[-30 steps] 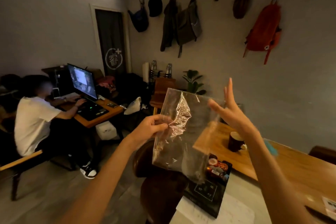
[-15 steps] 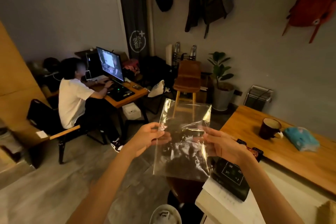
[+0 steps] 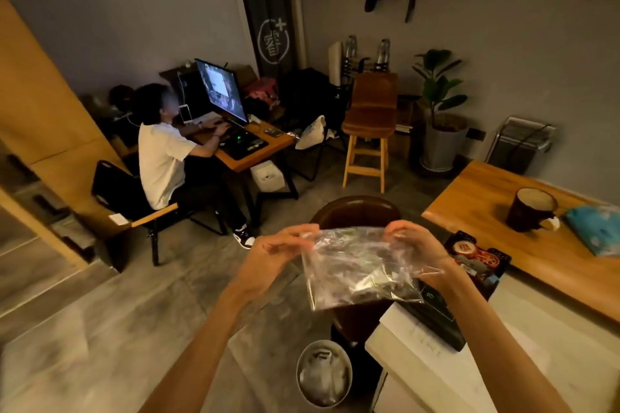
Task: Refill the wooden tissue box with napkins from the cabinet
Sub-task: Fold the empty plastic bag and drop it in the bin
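An empty clear plastic bag (image 3: 355, 270) hangs crumpled between my two hands in the middle of the view. My left hand (image 3: 273, 260) pinches its top left corner. My right hand (image 3: 421, 253) grips its top right edge, fingers curled over the plastic. Directly below the bag, on the floor, stands a small round bin (image 3: 323, 374) with a white liner. A blue soft tissue pack (image 3: 595, 228) lies on the wooden table (image 3: 476, 198) at the right. No wooden tissue box shows in this view.
A dark mug (image 3: 531, 209) stands on the wooden table. A black box (image 3: 446, 315) rests on the white counter (image 3: 436, 365) at the lower right. A brown chair (image 3: 357, 211) is behind the bag. A person in a white shirt (image 3: 162, 157) sits at a desk with a monitor.
The view tilted down toward the floor and the bin came into sight. My hands lowered the bag and my right hand, open a second ago, closed on its top edge; the bag is more crumpled.
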A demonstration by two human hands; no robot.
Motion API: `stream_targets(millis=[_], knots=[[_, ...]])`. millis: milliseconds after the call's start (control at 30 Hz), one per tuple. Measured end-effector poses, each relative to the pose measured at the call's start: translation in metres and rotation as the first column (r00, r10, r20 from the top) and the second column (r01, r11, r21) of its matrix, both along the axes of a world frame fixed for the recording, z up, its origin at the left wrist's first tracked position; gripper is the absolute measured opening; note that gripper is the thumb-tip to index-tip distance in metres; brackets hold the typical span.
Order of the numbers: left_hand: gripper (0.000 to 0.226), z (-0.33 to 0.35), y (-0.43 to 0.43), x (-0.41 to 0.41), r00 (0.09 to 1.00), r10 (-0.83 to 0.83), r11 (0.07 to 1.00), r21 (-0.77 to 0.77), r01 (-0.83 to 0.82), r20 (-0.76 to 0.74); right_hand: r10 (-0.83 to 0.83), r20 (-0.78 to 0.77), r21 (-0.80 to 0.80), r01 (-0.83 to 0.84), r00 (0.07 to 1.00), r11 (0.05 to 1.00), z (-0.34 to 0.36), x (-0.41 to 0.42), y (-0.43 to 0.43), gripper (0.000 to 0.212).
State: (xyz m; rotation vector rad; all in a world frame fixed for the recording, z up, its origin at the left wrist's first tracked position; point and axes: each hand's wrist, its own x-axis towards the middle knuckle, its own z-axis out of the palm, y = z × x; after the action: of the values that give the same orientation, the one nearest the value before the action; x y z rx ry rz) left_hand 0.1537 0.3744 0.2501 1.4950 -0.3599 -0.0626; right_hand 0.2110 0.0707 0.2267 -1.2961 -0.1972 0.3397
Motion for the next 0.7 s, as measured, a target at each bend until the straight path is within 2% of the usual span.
stream_targets(millis=[67, 133, 167, 200, 233, 267, 333, 367, 400, 433, 467, 500, 567, 600, 633, 700], knots=[[0.027, 0.008, 0.015, -0.001, 0.978, -0.190, 0.980, -0.076, 0.183, -0.084, 0.030, 0.095, -0.020, -0.028, 0.995, 0.999, 0.001, 0.009, 0.000, 0.012], [0.020, 0.025, 0.027, 0.001, 0.967, -0.197, 0.976, -0.127, 0.178, -0.164, 0.101, 0.099, -0.032, -0.098, 0.990, 0.995, 0.011, 0.013, 0.005, 0.018], [0.026, 0.032, 0.032, 0.006, 0.971, -0.151, 0.985, -0.112, 0.132, -0.186, 0.134, 0.118, -0.066, -0.126, 0.984, 0.990, 0.021, 0.014, 0.012, 0.024], [0.043, 0.039, 0.035, 0.011, 0.971, -0.111, 0.994, -0.045, 0.104, -0.210, 0.181, 0.162, -0.124, -0.162, 0.970, 0.979, 0.031, 0.017, 0.022, 0.026], [0.053, 0.044, 0.036, 0.016, 0.968, -0.089, 0.989, 0.093, 0.114, -0.233, 0.250, 0.217, -0.204, -0.207, 0.944, 0.957, 0.041, 0.020, 0.035, 0.024], [0.054, 0.048, 0.035, 0.022, 0.961, -0.097, 0.956, 0.243, 0.162, -0.261, 0.333, 0.267, -0.298, -0.251, 0.905, 0.921, 0.051, 0.025, 0.050, 0.022], [0.040, 0.044, 0.034, 0.031, 0.933, -0.159, 0.840, 0.452, 0.299, -0.322, 0.500, 0.297, -0.459, -0.338, 0.813, 0.822, 0.066, 0.038, 0.080, 0.026], [0.033, 0.036, 0.036, 0.037, 0.932, -0.163, 0.821, 0.480, 0.311, -0.324, 0.563, 0.261, -0.495, -0.392, 0.784, 0.776, 0.071, 0.046, 0.090, 0.033], [0.028, 0.027, 0.039, 0.040, 0.939, -0.142, 0.848, 0.450, 0.279, -0.314, 0.587, 0.199, -0.477, -0.445, 0.785, 0.757, 0.073, 0.053, 0.096, 0.041], [0.027, 0.015, 0.044, 0.044, 0.945, -0.094, 0.893, 0.392, 0.219, -0.313, 0.559, 0.129, -0.402, -0.472, 0.819, 0.784, 0.070, 0.058, 0.100, 0.051], [0.027, 0.003, 0.052, 0.047, 0.947, -0.025, 0.939, 0.316, 0.132, -0.321, 0.479, 0.066, -0.275, -0.445, 0.875, 0.852, 0.062, 0.062, 0.102, 0.064], [0.026, -0.010, 0.061, 0.050, 0.941, 0.047, 0.970, 0.241, 0.038, -0.334, 0.357, -0.002, -0.163, -0.352, 0.934, 0.922, 0.051, 0.060, 0.105, 0.080], [0.019, -0.038, 0.083, 0.055, 0.911, 0.167, 0.983, 0.137, -0.124, -0.377, 0.104, -0.147, -0.155, -0.127, 0.984, 0.980, 0.013, 0.049, 0.120, 0.101], [0.017, -0.052, 0.093, 0.057, 0.894, 0.207, 0.978, 0.122, -0.172, -0.396, 0.047, -0.212, -0.181, -0.087, 0.976, 0.980, -0.010, 0.039, 0.133, 0.105], [0.016, -0.068, 0.104, 0.061, 0.879, 0.230, 0.973, 0.117, -0.199, -0.418, 0.041, -0.271, -0.193, -0.096, 0.962, 0.977, -0.035, 0.028, 0.150, 0.100], [0.016, -0.098, 0.125, 0.065, 0.856, 0.225, 0.974, 0.099, -0.202, -0.465, 0.012, -0.333, -0.210, -0.086, 0.943, 0.974, -0.072, 0.004, 0.188, 0.072]])
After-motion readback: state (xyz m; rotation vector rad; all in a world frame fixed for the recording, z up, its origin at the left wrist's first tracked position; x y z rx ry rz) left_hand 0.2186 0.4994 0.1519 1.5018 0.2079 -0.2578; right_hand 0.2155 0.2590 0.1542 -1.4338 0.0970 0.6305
